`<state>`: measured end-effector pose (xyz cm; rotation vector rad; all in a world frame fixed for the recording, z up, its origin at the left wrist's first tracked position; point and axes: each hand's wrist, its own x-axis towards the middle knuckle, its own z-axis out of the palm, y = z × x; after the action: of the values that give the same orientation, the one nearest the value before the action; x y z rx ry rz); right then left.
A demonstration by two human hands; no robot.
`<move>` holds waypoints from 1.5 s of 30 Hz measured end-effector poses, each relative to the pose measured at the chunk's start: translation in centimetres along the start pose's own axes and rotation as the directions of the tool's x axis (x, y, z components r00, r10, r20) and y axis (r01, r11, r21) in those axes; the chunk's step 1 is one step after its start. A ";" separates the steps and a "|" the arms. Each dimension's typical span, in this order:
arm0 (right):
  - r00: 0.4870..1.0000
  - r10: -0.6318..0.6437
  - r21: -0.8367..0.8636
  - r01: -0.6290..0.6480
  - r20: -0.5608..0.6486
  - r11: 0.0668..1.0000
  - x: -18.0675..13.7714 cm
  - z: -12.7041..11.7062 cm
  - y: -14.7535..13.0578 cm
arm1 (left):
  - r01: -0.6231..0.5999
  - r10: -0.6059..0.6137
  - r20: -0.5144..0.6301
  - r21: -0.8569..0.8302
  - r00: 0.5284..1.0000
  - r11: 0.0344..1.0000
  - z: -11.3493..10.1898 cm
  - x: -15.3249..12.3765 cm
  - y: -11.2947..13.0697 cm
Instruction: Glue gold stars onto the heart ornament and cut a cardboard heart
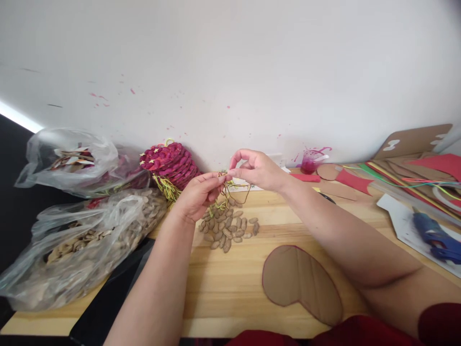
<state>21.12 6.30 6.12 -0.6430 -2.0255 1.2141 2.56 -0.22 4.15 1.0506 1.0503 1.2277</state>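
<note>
My left hand (203, 188) and my right hand (254, 169) meet over the wooden table, fingertips almost touching. Thin brown and yellow-green string (225, 191) is pinched between the fingers of both, and its loops and loose ends dangle below. Beneath them lies a loose pile of peanuts in their shells (225, 230). Closer to me, a heart-shaped piece of cardboard (300, 283) with a dark pink edge rests flat. Just behind my left hand stands a magenta bundle (173, 163) with yellow string and small star shapes on it.
Clear plastic bags (90, 254) with peanut shells and scraps fill the left side, beside a dark flat object (108, 293). At the right lie a blue glue gun (437, 238), coloured strips and cardboard sheets (414, 144). A cup with magenta paint (310, 162) stands against the wall.
</note>
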 end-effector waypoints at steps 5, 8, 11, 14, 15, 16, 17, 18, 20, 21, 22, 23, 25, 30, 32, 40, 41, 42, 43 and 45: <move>0.991 -0.030 0.023 0.027 0.134 0.999 0.1 -0.1 0.3 | 0.057 -0.057 -0.025 0.003 0.998 0.998 0.0 -0.1 0.4; 0.990 -0.029 -0.077 0.040 0.141 0.996 -0.1 -0.1 -0.1 | 0.066 -0.066 -0.010 0.028 0.998 0.997 -0.2 0.0 0.3; 0.992 0.007 -0.237 0.023 0.127 0.971 -0.3 -0.2 -0.8 | 0.038 -0.039 0.034 0.023 0.999 0.999 -0.4 0.1 0.1; 0.993 0.026 -0.375 0.019 0.114 0.927 -0.5 -0.3 -1.3 | 0.004 -0.004 0.057 0.004 0.998 1.000 -0.6 0.2 -0.1; 0.993 0.029 -0.409 0.021 0.115 0.912 -0.5 -0.3 -1.5 | -0.001 0.001 0.057 -0.002 0.998 1.000 -0.7 0.2 -0.1; 0.992 0.033 -0.431 0.022 0.119 0.902 -0.5 -0.3 -1.5 | -0.004 0.004 0.052 -0.012 0.999 1.000 -0.8 0.2 -0.1; 0.991 0.037 -0.440 0.022 0.125 0.898 -0.6 -0.2 -1.6 | -0.005 0.007 0.043 -0.026 0.999 1.000 -0.8 0.3 -0.1; 0.991 0.044 -0.437 0.017 0.130 0.900 -0.6 -0.2 -1.6 | -0.006 0.008 0.031 -0.042 1.000 0.999 -0.8 0.3 -0.1; 0.989 0.058 -0.411 0.003 0.136 0.912 -0.5 -0.2 -1.5 | -0.008 0.009 0.004 -0.075 1.000 0.997 -0.8 0.3 -0.1; 0.988 0.063 -0.393 -0.002 0.143 0.919 -0.5 -0.2 -1.4 | -0.007 0.007 -0.003 -0.085 1.000 0.996 -0.8 0.3 -0.1; 0.986 0.069 -0.375 -0.007 0.152 0.927 -0.5 -0.2 -1.3 | -0.008 0.008 -0.008 -0.091 1.000 0.996 -0.7 0.2 -0.1; 0.984 0.076 -0.356 -0.014 0.161 0.934 -0.4 -0.2 -1.1 | -0.011 0.010 -0.011 -0.095 1.000 0.995 -0.6 0.2 -0.1; 0.981 0.089 -0.319 -0.030 0.173 0.947 -0.3 -0.2 -0.7 | -0.020 0.018 -0.016 -0.097 1.000 0.995 -0.4 0.0 -0.1; 0.978 0.116 -0.198 -0.081 0.174 0.977 -0.1 0.0 0.4 | -0.060 0.057 -0.030 -0.104 0.998 0.993 -0.1 -0.2 0.1; 0.974 0.101 -0.087 -0.084 0.203 0.993 0.0 -0.1 0.5 | -0.096 0.091 -0.053 -0.108 0.994 0.990 -0.2 0.0 0.0; 0.987 0.154 0.281 -0.158 0.037 0.947 0.2 -0.5 0.2 | -0.167 0.167 -0.081 0.014 0.983 0.986 -0.3 0.6 -0.9; 0.986 0.163 0.312 -0.166 0.036 0.936 0.2 -0.5 0.3 | -0.178 0.179 -0.076 0.020 0.981 0.984 -0.2 0.6 -1.0; 0.985 0.166 0.345 -0.168 0.035 0.923 0.3 -0.5 0.4 | -0.189 0.190 -0.071 0.024 0.979 0.982 -0.1 0.5 -1.0; 0.986 0.166 0.378 -0.166 0.032 0.911 0.3 -0.5 0.5 | -0.197 0.198 -0.066 0.029 0.978 0.980 0.0 0.5 -1.0; 0.985 0.168 0.447 -0.163 0.029 0.880 0.4 -0.5 0.6 | -0.206 0.208 -0.057 0.040 0.977 0.978 0.2 0.5 -1.0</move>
<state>21.29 7.13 5.90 -0.5961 -1.6158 1.7060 2.97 0.20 3.18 1.1781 1.0305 1.4208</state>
